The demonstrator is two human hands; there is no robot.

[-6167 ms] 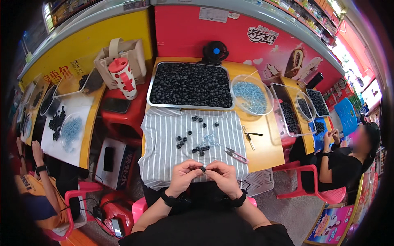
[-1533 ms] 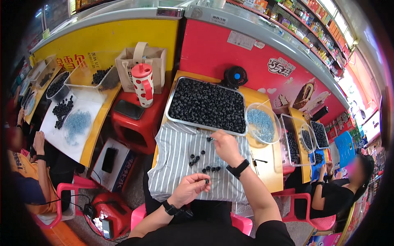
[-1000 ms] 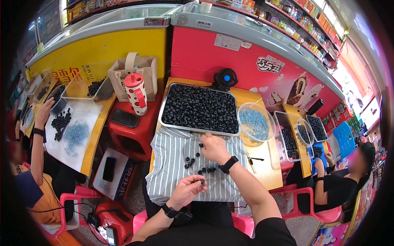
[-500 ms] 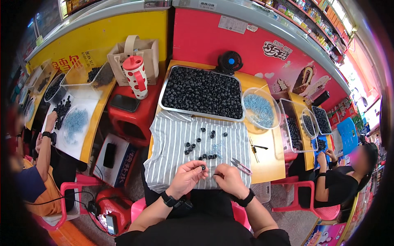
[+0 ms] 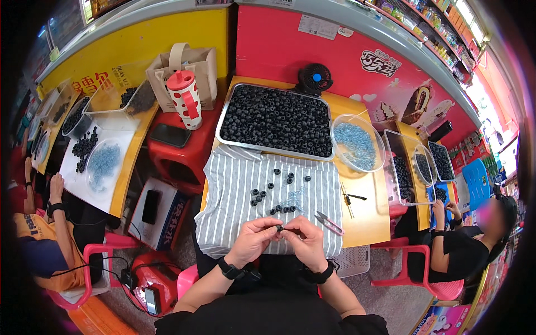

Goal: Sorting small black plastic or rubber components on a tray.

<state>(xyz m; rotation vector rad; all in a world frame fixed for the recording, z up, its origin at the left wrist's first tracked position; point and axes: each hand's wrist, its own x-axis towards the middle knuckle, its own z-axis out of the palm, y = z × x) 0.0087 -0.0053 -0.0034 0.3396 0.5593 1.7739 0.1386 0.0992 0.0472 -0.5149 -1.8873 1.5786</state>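
My left hand (image 5: 258, 237) pinches a small black round part (image 5: 280, 228) between thumb and fingertips, above the near edge of a grey striped cloth (image 5: 234, 190). My right hand (image 5: 305, 240) meets it there, fingertips closed against the part; anything tiny between them is hidden. Several loose black ring-like parts (image 5: 258, 196) lie on the cloth, beside a scatter of small clear-blue pieces (image 5: 296, 196). Pink-handled thread snips (image 5: 329, 223) rest just right of my right hand.
Beyond the cloth stands a metal tray (image 5: 268, 149) full of black parts. A clear round tub (image 5: 383, 159) of blue pieces and a thin tool (image 5: 348, 200) lie right. A black fan (image 5: 315, 78) stands behind. People work at tables on both sides.
My right hand has moved up and left to meet my left hand at the black part. At the left table, a person's hand has drawn back from the pile.
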